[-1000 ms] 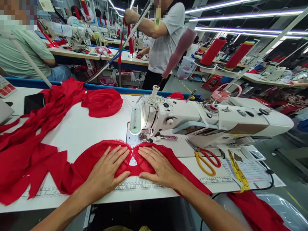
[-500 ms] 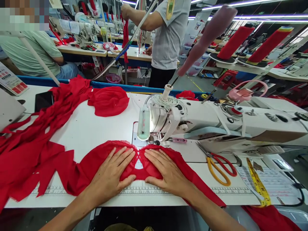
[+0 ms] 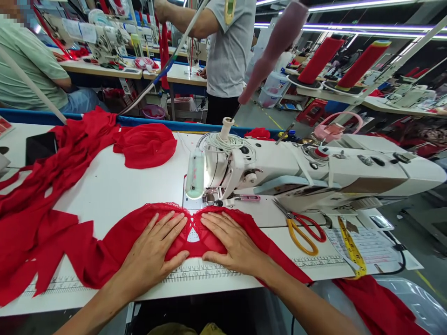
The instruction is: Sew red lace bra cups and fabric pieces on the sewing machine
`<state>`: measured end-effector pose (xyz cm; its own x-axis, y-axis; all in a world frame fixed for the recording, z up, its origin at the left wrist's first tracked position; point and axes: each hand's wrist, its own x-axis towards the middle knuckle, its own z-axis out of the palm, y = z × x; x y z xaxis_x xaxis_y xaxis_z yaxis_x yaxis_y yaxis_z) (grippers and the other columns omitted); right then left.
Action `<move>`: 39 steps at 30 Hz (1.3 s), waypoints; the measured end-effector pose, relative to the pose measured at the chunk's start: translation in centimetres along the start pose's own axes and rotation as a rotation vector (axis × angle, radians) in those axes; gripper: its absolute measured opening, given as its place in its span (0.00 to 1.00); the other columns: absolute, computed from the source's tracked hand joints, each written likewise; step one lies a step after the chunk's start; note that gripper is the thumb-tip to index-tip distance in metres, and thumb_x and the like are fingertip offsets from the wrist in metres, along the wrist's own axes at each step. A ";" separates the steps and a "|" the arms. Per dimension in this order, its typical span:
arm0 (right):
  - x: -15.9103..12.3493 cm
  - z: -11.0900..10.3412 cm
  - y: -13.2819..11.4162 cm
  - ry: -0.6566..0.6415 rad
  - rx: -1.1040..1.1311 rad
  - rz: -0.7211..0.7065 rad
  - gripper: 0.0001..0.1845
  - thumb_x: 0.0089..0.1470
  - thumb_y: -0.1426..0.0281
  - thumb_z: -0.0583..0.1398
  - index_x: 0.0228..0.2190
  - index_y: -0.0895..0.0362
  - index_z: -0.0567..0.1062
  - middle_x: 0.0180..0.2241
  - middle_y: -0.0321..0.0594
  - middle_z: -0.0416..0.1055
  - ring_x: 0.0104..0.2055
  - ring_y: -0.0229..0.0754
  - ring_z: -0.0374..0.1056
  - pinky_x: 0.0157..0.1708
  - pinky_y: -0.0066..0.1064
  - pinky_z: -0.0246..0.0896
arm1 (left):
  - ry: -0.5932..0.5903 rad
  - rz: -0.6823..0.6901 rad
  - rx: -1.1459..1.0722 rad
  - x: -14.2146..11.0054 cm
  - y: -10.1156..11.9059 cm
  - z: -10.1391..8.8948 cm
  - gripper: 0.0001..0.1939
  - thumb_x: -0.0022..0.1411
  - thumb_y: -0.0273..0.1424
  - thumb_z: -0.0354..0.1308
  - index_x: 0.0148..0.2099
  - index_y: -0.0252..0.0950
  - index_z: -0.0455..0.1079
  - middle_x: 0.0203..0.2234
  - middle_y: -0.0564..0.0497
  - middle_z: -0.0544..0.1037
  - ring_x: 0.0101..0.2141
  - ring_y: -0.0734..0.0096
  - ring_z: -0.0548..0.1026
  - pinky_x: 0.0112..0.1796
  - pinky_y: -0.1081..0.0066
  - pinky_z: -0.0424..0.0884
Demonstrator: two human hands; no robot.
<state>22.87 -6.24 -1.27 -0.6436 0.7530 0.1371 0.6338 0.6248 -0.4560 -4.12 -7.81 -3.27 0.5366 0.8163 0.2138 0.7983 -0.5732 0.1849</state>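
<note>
A red bra (image 3: 209, 238) with lace along its upper edge lies spread on the white table, below the sewing machine's presser foot. My left hand (image 3: 153, 249) rests flat on its left cup, fingers stretched out. Over the right cup my right hand (image 3: 235, 242) lies flat in the same way, thumb pointing inward. Crossed straps and a small triangular gap show between the two hands. The white sewing machine (image 3: 279, 163) stands just behind, its needle area apart from the fabric. Beneath the bra, a printed ruler strip (image 3: 195, 273) runs along the table's front.
Red cloth pieces (image 3: 38, 223) cover the left side, near a black phone (image 3: 41, 148). A red cloth bundle (image 3: 146, 146) lies further back. Scissors (image 3: 289, 215), a yellow tape measure (image 3: 350, 249) and a written sheet (image 3: 370, 249) are at right. A person (image 3: 226, 56) stands beyond.
The view has turned slightly to the right, so everything appears shifted left. Both hands stay flat on the bra, with no clear movement over the table.
</note>
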 end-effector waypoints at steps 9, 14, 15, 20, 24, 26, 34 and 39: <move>0.0 0.0 0.1 -0.002 0.004 0.003 0.46 0.57 0.51 0.64 0.68 0.52 0.54 0.67 0.47 0.57 0.69 0.52 0.54 0.69 0.51 0.46 | 0.002 0.009 0.019 0.1 0.0 -0.1 0.36 0.70 0.48 0.52 0.73 0.43 0.46 0.67 0.48 0.61 0.66 0.56 0.60 0.65 0.49 0.56; 0.0 0.0 0.1 -0.019 0.023 0.015 0.44 0.58 0.51 0.64 0.68 0.53 0.55 0.67 0.47 0.56 0.69 0.52 0.53 0.69 0.51 0.44 | 0.005 0.025 0.017 0.1 -0.1 0.0 0.36 0.70 0.47 0.52 0.73 0.42 0.47 0.67 0.49 0.61 0.66 0.57 0.59 0.65 0.49 0.54; 0.0 0.0 0.1 -0.022 0.025 0.017 0.44 0.58 0.51 0.64 0.68 0.53 0.56 0.67 0.47 0.56 0.69 0.52 0.52 0.70 0.51 0.43 | 0.006 0.025 0.012 0.1 -0.1 0.0 0.36 0.70 0.47 0.52 0.73 0.42 0.47 0.67 0.48 0.61 0.66 0.57 0.59 0.65 0.49 0.54; 0.0 0.0 0.1 -0.018 0.028 0.007 0.44 0.59 0.51 0.63 0.67 0.54 0.56 0.67 0.48 0.57 0.69 0.52 0.52 0.70 0.51 0.42 | 0.017 0.023 0.010 0.1 -0.1 0.0 0.35 0.70 0.47 0.52 0.73 0.42 0.48 0.67 0.47 0.62 0.66 0.57 0.59 0.66 0.49 0.52; -0.1 0.0 0.1 -0.009 0.028 -0.004 0.43 0.59 0.50 0.63 0.67 0.54 0.56 0.67 0.47 0.57 0.69 0.52 0.52 0.70 0.51 0.43 | 0.007 0.019 0.009 0.1 0.0 0.0 0.35 0.70 0.47 0.52 0.73 0.41 0.49 0.67 0.47 0.61 0.67 0.57 0.58 0.66 0.49 0.52; -0.1 0.1 0.2 -0.005 0.016 -0.010 0.44 0.58 0.51 0.63 0.67 0.55 0.57 0.67 0.48 0.57 0.69 0.51 0.52 0.70 0.50 0.42 | 0.006 0.016 0.002 0.2 0.0 -0.1 0.35 0.70 0.47 0.52 0.72 0.41 0.49 0.67 0.47 0.62 0.67 0.57 0.58 0.66 0.49 0.51; -0.1 0.1 0.2 0.000 -0.005 -0.018 0.44 0.57 0.52 0.65 0.67 0.56 0.57 0.67 0.48 0.57 0.70 0.51 0.52 0.70 0.51 0.44 | -0.006 0.010 -0.014 0.2 0.2 -0.4 0.35 0.70 0.47 0.52 0.72 0.41 0.49 0.67 0.48 0.61 0.67 0.57 0.57 0.66 0.49 0.50; -0.2 0.2 0.2 0.005 -0.005 -0.023 0.45 0.58 0.52 0.65 0.67 0.55 0.55 0.67 0.48 0.56 0.70 0.52 0.51 0.70 0.52 0.44 | 0.002 0.008 -0.032 0.1 0.1 -0.3 0.35 0.69 0.47 0.52 0.72 0.42 0.49 0.67 0.48 0.62 0.67 0.55 0.58 0.66 0.48 0.50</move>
<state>22.98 -6.30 -1.53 -0.6558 0.7396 0.1514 0.6213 0.6427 -0.4483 -4.03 -7.80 -2.90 0.5422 0.8116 0.2174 0.7849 -0.5816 0.2138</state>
